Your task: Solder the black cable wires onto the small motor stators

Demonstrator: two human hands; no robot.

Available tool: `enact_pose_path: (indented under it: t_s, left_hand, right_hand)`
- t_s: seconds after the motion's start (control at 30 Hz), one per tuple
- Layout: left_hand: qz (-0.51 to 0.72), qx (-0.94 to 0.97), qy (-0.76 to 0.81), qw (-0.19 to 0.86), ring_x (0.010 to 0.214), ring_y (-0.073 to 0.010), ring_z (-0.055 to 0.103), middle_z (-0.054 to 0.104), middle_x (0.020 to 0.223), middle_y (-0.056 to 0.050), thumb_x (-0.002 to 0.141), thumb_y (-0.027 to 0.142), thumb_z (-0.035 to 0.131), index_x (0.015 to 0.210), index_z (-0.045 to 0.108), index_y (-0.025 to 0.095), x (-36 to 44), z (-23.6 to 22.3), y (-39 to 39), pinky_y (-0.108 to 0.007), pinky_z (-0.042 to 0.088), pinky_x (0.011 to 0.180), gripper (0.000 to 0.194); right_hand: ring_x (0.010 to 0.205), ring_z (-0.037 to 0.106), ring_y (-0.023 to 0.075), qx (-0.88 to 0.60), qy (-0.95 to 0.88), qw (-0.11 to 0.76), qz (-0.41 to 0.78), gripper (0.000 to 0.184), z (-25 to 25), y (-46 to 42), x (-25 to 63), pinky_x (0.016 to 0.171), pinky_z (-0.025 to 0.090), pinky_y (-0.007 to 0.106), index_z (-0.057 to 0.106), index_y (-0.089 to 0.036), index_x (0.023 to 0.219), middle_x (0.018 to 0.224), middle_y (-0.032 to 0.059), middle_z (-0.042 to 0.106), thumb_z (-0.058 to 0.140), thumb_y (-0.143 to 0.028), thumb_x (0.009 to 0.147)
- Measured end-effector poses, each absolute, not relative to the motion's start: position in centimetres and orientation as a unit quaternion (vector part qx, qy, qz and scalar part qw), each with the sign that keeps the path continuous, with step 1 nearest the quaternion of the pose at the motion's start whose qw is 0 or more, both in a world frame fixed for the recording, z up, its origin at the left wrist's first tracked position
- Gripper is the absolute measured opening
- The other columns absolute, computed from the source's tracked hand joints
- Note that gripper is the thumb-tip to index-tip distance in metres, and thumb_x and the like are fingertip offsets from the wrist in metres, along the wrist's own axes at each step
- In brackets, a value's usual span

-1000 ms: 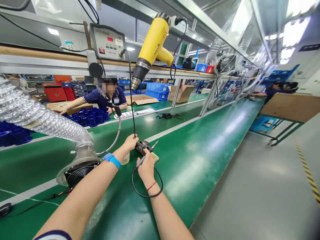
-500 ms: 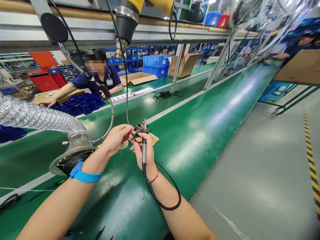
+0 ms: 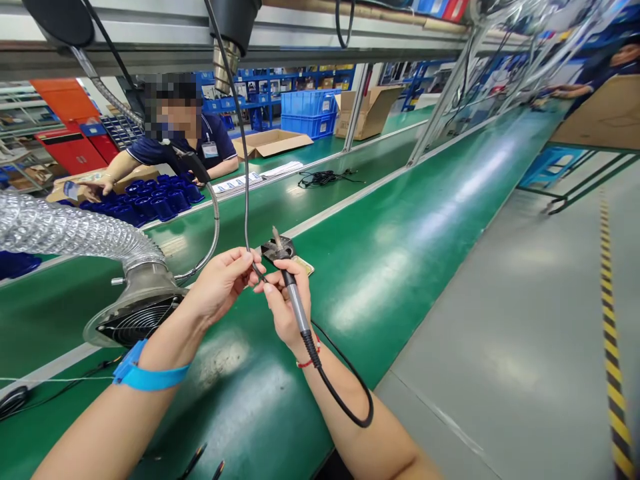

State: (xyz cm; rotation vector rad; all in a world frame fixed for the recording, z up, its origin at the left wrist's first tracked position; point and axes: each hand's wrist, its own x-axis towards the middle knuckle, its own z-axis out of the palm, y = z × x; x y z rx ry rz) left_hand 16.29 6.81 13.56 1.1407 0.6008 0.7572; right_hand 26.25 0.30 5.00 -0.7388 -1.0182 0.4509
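A thin black cable (image 3: 243, 153) hangs from above and runs down to my hands. My left hand (image 3: 220, 285) is closed, pinching it near its lower end. My right hand (image 3: 286, 319) wraps round a soldering iron (image 3: 297, 305) with a grey handle, its tip pointing up and away from me. Thumb and fingers of that same hand also meet at the cable's end, whose tip is too small to make out. Just beyond the fingers sits a dark soldering iron stand (image 3: 273, 249) with a yellowish pad (image 3: 306, 266), partly hidden by the iron and hand.
A fume extractor hood (image 3: 131, 283) with a foil duct (image 3: 75, 227) stands left of my forearm. Above hangs a heat gun (image 3: 233, 30). Across the green bench (image 3: 380, 247), a co-worker (image 3: 175, 143) reaches beside dark blue parts (image 3: 160, 200). A cable coil (image 3: 323, 178) lies further back.
The soldering iron has tilted, its tip swinging left. Both hands keep their grips. The view has shifted a little, and the co-worker's hand now holds a small pale item.
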Motion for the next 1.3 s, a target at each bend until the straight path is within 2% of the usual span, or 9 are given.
enact_pose_path:
  t_s: [0.13, 0.27, 0.33, 0.47, 0.57, 0.77, 1.0, 1.17, 1.3]
  left_hand:
    - [0.345, 0.53, 0.272, 0.725, 0.054, -0.0083, 0.055, 0.067, 0.069, 0.0, 0.064, 0.044, 0.095, 0.078, 0.07, 0.012, 16.2, 13.3, 6.8, -0.022, 0.052, 0.054, 0.044]
    - [0.319, 0.559, 0.256, 0.721, 0.055, -0.0092, 0.055, 0.063, 0.063, 0.001, 0.068, 0.045, 0.093, 0.077, 0.07, 0.012, 16.0, 13.2, 6.3, -0.021, 0.05, 0.053, 0.041]
    - [0.326, 0.561, 0.252, 0.718, 0.057, -0.0092, 0.056, 0.064, 0.064, 0.0, 0.069, 0.043, 0.093, 0.076, 0.07, 0.012, 16.0, 13.1, 6.1, -0.02, 0.051, 0.056, 0.039]
    - [0.367, 0.53, 0.26, 0.719, 0.058, -0.0079, 0.058, 0.069, 0.073, -0.002, 0.071, 0.037, 0.092, 0.077, 0.07, 0.011, 16.2, 13.0, 6.1, -0.02, 0.053, 0.06, 0.035]
    - [0.404, 0.47, 0.283, 0.732, 0.055, -0.0073, 0.058, 0.069, 0.07, -0.002, 0.074, 0.027, 0.089, 0.077, 0.069, 0.011, 16.2, 13.2, 6.2, -0.018, 0.053, 0.056, 0.026]
    - [0.443, 0.411, 0.303, 0.737, 0.054, -0.0046, 0.057, 0.064, 0.066, 0.001, 0.087, 0.015, 0.074, 0.076, 0.066, 0.011, 15.9, 14.1, 6.3, -0.012, 0.049, 0.054, 0.014]
    - [0.453, 0.383, 0.312, 0.742, 0.051, -0.0039, 0.054, 0.062, 0.066, 0.0, 0.093, 0.013, 0.067, 0.077, 0.066, 0.011, 16.3, 14.4, 6.1, -0.012, 0.048, 0.052, 0.016]
    - [0.461, 0.366, 0.308, 0.748, 0.045, -0.0031, 0.05, 0.063, 0.064, -0.001, 0.101, 0.011, 0.05, 0.076, 0.067, 0.011, 16.3, 14.8, 5.9, -0.012, 0.044, 0.046, 0.03]
    - [0.458, 0.383, 0.293, 0.747, 0.044, -0.0031, 0.05, 0.063, 0.063, 0.0, 0.098, 0.012, 0.057, 0.077, 0.067, 0.011, 16.1, 14.6, 5.8, -0.011, 0.044, 0.044, 0.023]
  right_hand:
    - [0.067, 0.07, 0.0144, -0.342, -0.455, 0.794, 0.212, 0.026, 5.1, 0.4, 26.3, 0.068, 0.06, 0.031, 0.053, -0.027, 0.115, 0.074, -0.0051, 0.067, 0.064, -0.037, 0.095]
    - [0.049, 0.061, 0.0108, -0.362, -0.433, 0.794, 0.225, 0.022, 5.4, 0.4, 26.5, 0.052, 0.053, 0.025, 0.058, -0.026, 0.11, 0.061, -0.0095, 0.058, 0.067, -0.039, 0.094]
    - [0.047, 0.06, 0.01, -0.368, -0.424, 0.796, 0.227, 0.021, 5.5, 0.4, 26.8, 0.049, 0.051, 0.024, 0.057, -0.026, 0.108, 0.061, -0.0101, 0.057, 0.065, -0.04, 0.095]
    - [0.052, 0.061, 0.0105, -0.361, -0.423, 0.801, 0.225, 0.022, 5.2, 0.7, 27.2, 0.05, 0.05, 0.024, 0.052, -0.025, 0.114, 0.067, -0.0083, 0.06, 0.057, -0.039, 0.097]
    - [0.057, 0.062, 0.0114, -0.343, -0.436, 0.802, 0.221, 0.03, 4.7, 0.9, 27.3, 0.054, 0.053, 0.026, 0.049, -0.026, 0.118, 0.077, -0.0058, 0.066, 0.062, -0.034, 0.091]
    - [0.086, 0.075, 0.0192, -0.335, -0.484, 0.78, 0.211, 0.038, 4.4, 0.7, 27.2, 0.065, 0.06, 0.031, 0.045, -0.027, 0.126, 0.094, 0.0011, 0.071, 0.06, -0.024, 0.091]
    - [0.083, 0.074, 0.017, -0.334, -0.499, 0.774, 0.2, 0.037, 4.8, 0.6, 27.0, 0.064, 0.061, 0.03, 0.045, -0.028, 0.126, 0.097, 0.0016, 0.07, 0.06, -0.025, 0.093]
    - [0.09, 0.077, 0.0193, -0.301, -0.493, 0.784, 0.227, 0.04, 4.9, 0.6, 26.8, 0.065, 0.061, 0.03, 0.042, -0.029, 0.13, 0.097, 0.0005, 0.072, 0.062, -0.031, 0.096]
    - [0.085, 0.077, 0.0191, -0.287, -0.492, 0.78, 0.261, 0.044, 5.0, 0.7, 27.0, 0.071, 0.062, 0.034, 0.042, -0.03, 0.131, 0.092, -0.0021, 0.073, 0.066, -0.036, 0.095]
